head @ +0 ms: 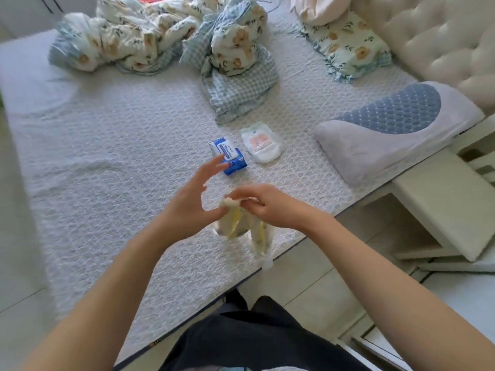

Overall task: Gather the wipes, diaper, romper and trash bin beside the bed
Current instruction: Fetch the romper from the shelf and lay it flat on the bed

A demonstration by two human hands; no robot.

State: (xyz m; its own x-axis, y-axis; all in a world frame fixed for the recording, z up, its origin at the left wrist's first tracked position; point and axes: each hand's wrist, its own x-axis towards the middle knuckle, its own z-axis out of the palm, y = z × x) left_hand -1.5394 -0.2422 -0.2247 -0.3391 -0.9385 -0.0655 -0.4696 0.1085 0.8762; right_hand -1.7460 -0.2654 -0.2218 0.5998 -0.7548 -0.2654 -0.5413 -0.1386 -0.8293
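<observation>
Gripping romper (pixel 242 226): right hand (pixel 270 207) pinched shut, left hand (pixel 191 202) open; wipes pack (pixel 231 156) closed.

Pale bed, blue and floral bedding, small items in white, blue and yellow

The bed (pixel 112 145) wears a white cover with a small raised lattice texture. The wipes (pixel 232 159) pack is bright blue with a white label. The diaper (pixel 262 145) is white with a pink print at its middle and a faint green band on top. The romper (pixel 241 226) is cream with yellow stripes or trim. The crumpled quilt (pixel 126 41) is cream with tan flowers and dark leaves, backed in blue-and-white gingham. A pillow (pixel 345 46) repeats the floral on pale blue. The contoured pillow (pixel 391 129) is grey-lilac with a blue diamond-quilted patch. The headboard (pixel 439 41) is tufted cream. The trousers (pixel 254 341) are black.
</observation>
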